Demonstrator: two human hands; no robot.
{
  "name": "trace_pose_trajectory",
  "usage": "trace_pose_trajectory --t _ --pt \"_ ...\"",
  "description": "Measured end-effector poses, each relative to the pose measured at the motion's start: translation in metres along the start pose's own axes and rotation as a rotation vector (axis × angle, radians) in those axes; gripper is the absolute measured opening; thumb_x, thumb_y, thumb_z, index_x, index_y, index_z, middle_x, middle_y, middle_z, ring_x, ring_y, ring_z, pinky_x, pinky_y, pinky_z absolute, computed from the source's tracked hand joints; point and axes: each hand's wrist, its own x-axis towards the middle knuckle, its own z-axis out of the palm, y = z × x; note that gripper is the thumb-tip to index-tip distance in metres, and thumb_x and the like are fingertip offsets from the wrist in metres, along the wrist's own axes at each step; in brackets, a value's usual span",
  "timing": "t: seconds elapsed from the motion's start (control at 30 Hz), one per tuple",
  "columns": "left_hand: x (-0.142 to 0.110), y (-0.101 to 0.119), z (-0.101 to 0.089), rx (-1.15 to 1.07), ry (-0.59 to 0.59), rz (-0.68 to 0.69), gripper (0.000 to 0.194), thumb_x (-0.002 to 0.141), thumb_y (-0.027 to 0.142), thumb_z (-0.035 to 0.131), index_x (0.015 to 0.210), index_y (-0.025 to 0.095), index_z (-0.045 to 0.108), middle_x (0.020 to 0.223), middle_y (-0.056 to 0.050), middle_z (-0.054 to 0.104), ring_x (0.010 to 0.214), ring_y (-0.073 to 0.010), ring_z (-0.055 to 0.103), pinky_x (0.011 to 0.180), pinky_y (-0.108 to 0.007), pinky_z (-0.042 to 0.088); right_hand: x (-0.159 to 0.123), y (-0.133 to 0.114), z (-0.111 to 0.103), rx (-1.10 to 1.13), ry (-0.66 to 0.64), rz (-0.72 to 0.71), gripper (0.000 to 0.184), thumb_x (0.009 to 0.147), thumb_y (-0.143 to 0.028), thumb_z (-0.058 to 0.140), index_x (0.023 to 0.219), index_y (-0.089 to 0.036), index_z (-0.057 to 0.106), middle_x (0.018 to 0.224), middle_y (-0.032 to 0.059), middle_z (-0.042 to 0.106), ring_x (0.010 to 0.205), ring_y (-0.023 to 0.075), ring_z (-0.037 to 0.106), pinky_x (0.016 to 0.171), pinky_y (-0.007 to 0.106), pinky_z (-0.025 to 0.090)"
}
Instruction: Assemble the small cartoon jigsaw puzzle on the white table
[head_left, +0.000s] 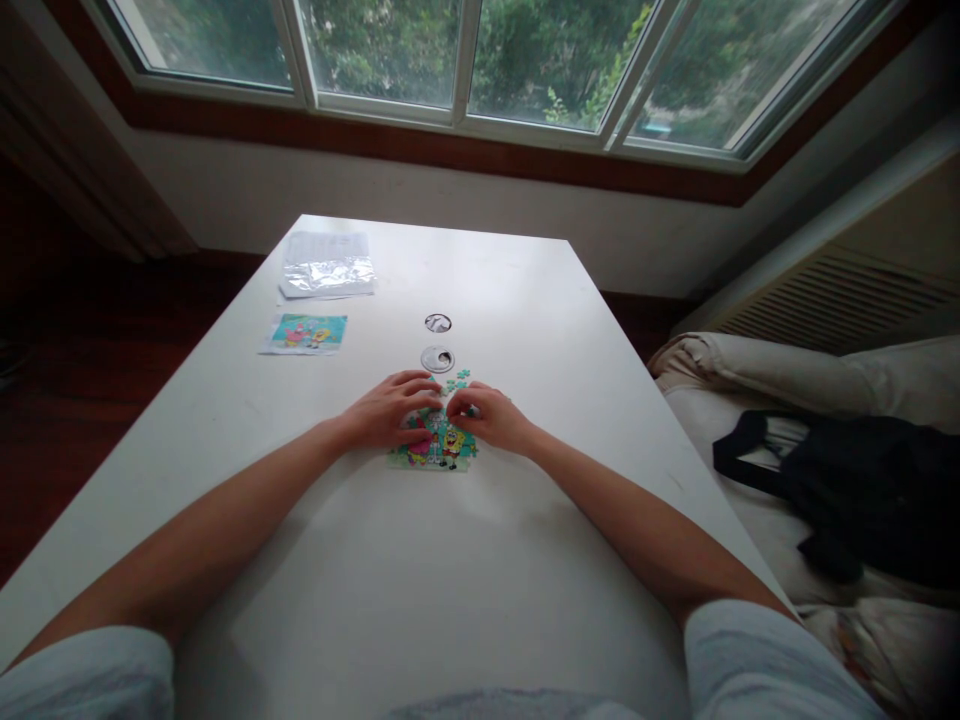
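Note:
A partly assembled jigsaw puzzle with cartoon figures lies on the white table in front of me. My left hand rests over its left and upper side, fingers spread and touching it. At its upper right, my right hand is closed in a pinch, and a small teal puzzle piece shows within the curl of the fingers. The fingertips partly hide it. Several loose teal pieces lie just beyond the hands. The puzzle's upper edge is partly covered by both hands.
A picture sheet with similar cartoon figures lies on the left of the white table. Behind it is a clear plastic bag with papers. Two round inserts sit mid-table. Dark clothing lies on a pale seat at right.

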Motion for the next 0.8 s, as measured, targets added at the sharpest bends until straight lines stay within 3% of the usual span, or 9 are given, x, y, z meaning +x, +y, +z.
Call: trace_pose_trajectory --t 0.2,0.43,0.8 --pt "-0.0005 -0.0006 -0.0001 -0.004 -0.003 0.007 0.047 0.089 0.042 0.071 0.133 0.030 0.064 0.146 -0.006 0.058 0.144 -0.0302 0.042 0.119 -0.050 0.039 0.0002 0.0011 0.0026 -0.043 0.000 -0.033 0.012 0.084 -0.009 0.067 0.088 -0.020 0.071 0.082 0.0009 0.067 0.087 0.0160 0.056 0.080 0.027 0.042" --pt "0.0001 0.0004 -0.0006 -0.001 -0.005 -0.008 0.045 0.089 0.043 0.071 0.131 0.030 0.065 0.146 -0.006 0.058 0.144 -0.0298 0.042 0.119 -0.050 0.039 -0.0007 0.0022 0.0031 0.015 -0.006 0.023 0.010 0.084 -0.012 0.070 0.090 -0.019 0.072 0.082 0.0001 0.065 0.080 0.0135 0.057 0.074 0.024 0.042" --pt "0.0004 0.0004 -0.0005 -0.014 0.003 -0.004 0.046 0.088 0.043 0.073 0.131 0.030 0.065 0.145 -0.006 0.059 0.144 -0.0296 0.043 0.120 -0.050 0.039 0.0005 0.0046 0.0035 -0.156 -0.015 -0.123 0.006 0.089 -0.014 0.069 0.090 -0.019 0.067 0.087 0.0026 0.066 0.088 0.0179 0.052 0.084 0.030 0.041"
